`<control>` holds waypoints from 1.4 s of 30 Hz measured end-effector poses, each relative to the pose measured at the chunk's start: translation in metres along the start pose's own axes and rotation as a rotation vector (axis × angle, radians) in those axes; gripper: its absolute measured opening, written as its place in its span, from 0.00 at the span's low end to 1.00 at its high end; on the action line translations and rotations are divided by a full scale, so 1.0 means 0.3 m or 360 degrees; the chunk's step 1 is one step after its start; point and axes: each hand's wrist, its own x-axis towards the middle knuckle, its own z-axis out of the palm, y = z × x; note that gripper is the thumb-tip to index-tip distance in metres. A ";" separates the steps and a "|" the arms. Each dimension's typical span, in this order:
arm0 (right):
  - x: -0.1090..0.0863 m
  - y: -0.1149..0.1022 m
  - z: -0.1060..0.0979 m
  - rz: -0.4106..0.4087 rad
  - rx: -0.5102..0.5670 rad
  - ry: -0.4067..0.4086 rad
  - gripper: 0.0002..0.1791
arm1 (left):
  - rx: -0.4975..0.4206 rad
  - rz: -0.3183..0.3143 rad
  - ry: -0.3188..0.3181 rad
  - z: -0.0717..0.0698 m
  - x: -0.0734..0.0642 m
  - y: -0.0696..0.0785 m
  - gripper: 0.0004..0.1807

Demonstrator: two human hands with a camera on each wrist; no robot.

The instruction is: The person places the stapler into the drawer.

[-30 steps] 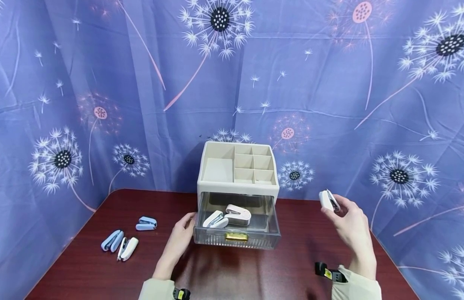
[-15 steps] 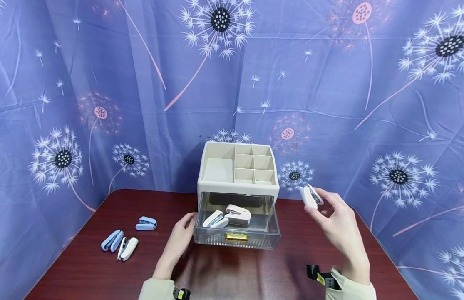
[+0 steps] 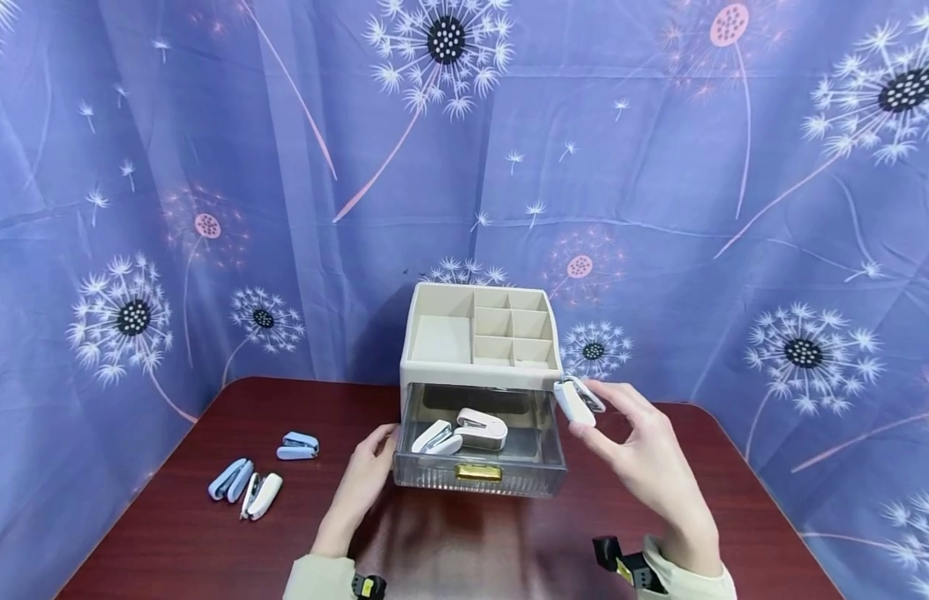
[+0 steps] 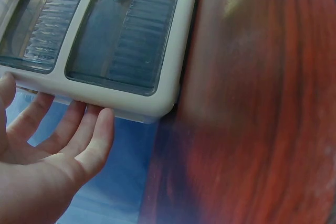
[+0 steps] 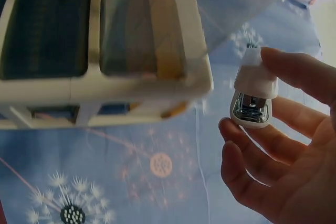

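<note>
A small white stapler (image 3: 574,405) is pinched between thumb and fingers of my right hand (image 3: 647,454), just beside the right edge of the pulled-out drawer. The right wrist view shows this stapler's metal end (image 5: 252,109). The clear drawer (image 3: 520,481), with a gold handle (image 3: 478,472), belongs to a white desk organizer (image 3: 479,372). Two staplers lie inside it: a white stapler (image 3: 437,438) and a pale pinkish stapler (image 3: 482,428). My left hand (image 3: 362,479) rests against the organizer's left side, its fingertips touching the white frame (image 4: 113,98) in the left wrist view.
On the left of the dark red table (image 3: 179,542) lie two blue staplers, one nearer (image 3: 231,481) and one farther blue stapler (image 3: 297,446), plus a white stapler (image 3: 261,497). Divided compartments (image 3: 512,325) top the organizer. A patterned purple-blue cloth (image 3: 344,275) hangs behind.
My right hand has carried the white stapler leftward from the table's right side to the drawer's right edge. The left hand keeps its place; the view has shifted slightly.
</note>
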 end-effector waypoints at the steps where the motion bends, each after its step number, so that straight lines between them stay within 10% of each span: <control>1: 0.002 -0.005 0.006 -0.0020 0.0020 -0.0025 0.28 | -0.0006 -0.0005 -0.0009 0.002 0.000 0.000 0.21; 12: 0.049 -0.053 0.072 -0.0253 0.0139 -0.0320 0.22 | 0.0016 -0.0019 0.0006 0.001 -0.011 0.018 0.20; 22: 0.093 -0.085 0.071 -0.0323 0.0074 -0.0563 0.19 | 0.0052 0.0020 -0.0005 -0.023 -0.064 0.148 0.18; 42: 0.182 -0.074 0.093 -0.0390 0.0018 -0.1116 0.15 | 0.0002 0.0011 -0.0016 -0.017 -0.065 0.138 0.17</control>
